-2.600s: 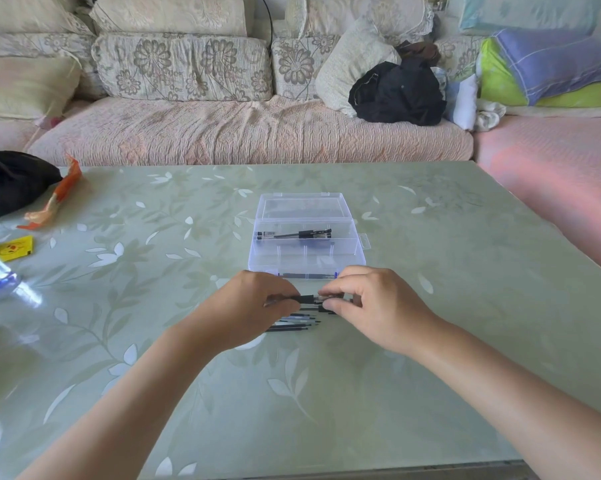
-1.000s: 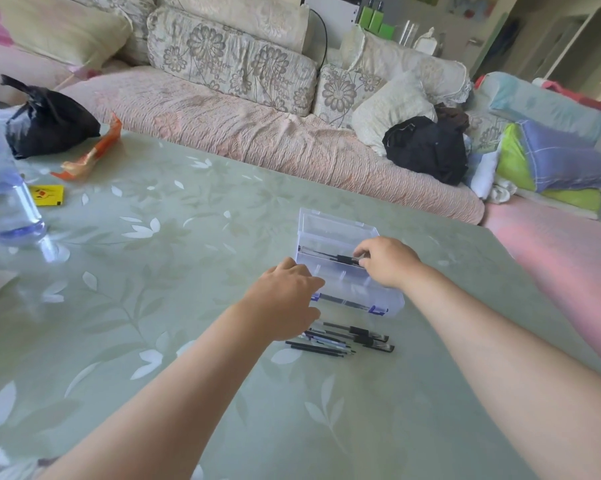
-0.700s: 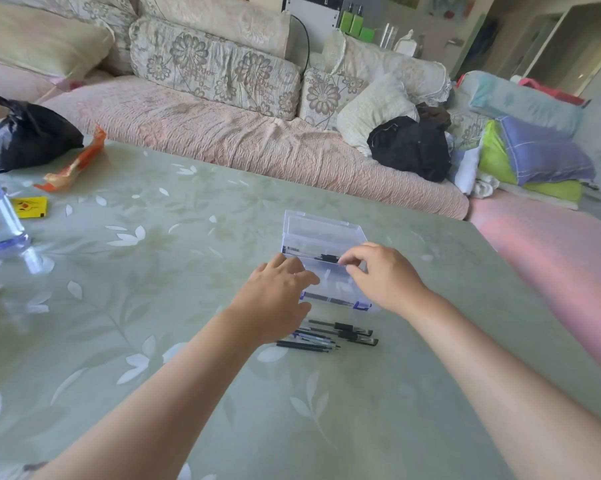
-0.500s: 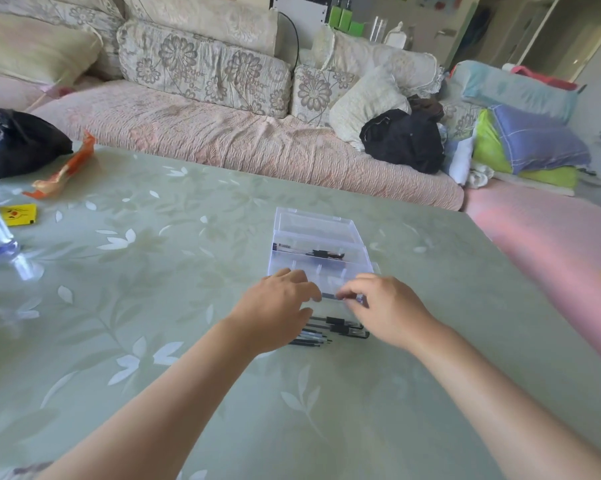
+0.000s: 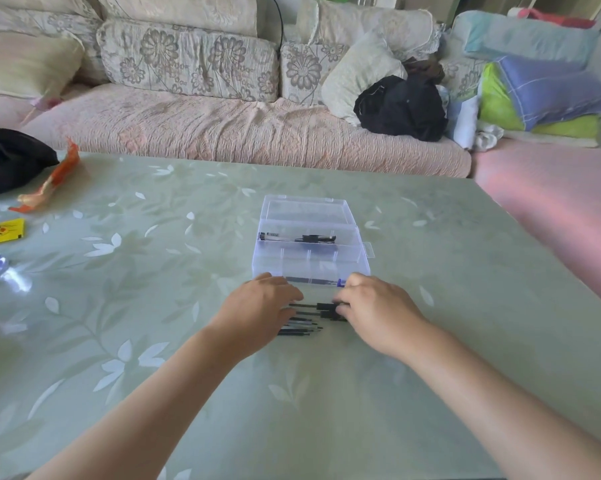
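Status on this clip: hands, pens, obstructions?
Left hand covering loose black pens; right hand pinching topmost pen. Clear plastic box open, stored pens inside. Nothing blocking.

print on the yellow card (image 5: 3,231) is too blurred to read

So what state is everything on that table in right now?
Clear box: open, lid laid back flat.
Pens in box: lying flat in its compartments.
Loose pens: bunched in front of the box.
Right hand: pinching a loose pen's cap end.
Left hand: fingers curled over the loose pens, grip hidden.
Orange wrapper: crumpled, lying flat.
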Available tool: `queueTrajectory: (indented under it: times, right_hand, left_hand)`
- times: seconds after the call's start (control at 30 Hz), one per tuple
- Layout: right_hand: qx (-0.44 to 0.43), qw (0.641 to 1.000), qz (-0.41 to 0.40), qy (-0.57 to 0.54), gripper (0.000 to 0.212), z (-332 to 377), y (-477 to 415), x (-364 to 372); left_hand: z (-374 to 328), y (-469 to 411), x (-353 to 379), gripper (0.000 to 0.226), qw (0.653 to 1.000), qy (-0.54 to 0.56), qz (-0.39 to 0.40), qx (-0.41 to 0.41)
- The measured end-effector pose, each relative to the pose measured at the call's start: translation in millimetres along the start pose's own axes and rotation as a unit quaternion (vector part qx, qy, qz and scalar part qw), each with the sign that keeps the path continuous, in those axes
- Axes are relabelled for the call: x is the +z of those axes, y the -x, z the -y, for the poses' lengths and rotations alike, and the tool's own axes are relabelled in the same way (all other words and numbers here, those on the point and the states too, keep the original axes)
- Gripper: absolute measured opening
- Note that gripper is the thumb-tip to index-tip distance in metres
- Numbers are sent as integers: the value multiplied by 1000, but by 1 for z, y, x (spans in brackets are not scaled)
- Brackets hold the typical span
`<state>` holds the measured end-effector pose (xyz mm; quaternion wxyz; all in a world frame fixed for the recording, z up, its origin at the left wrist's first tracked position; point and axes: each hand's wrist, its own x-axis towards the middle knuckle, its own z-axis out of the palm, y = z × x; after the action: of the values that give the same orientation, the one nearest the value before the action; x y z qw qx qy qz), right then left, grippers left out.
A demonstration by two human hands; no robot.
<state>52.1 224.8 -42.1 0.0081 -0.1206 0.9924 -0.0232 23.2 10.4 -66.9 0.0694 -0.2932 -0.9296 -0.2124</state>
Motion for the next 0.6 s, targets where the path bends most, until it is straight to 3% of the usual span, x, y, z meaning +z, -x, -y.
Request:
queueTrajectory:
  times: [0.47, 0.6]
  right_hand:
    - [-31, 986, -122, -105, 12, -1, -4, -24]
    - [-55, 985, -97, -135, 18, 8, -1, -26]
  left_hand:
    - [-6, -4, -20, 29, 998, 5, -64, 1]
    - [-5, -2, -30, 21, 998, 38, -55, 0]
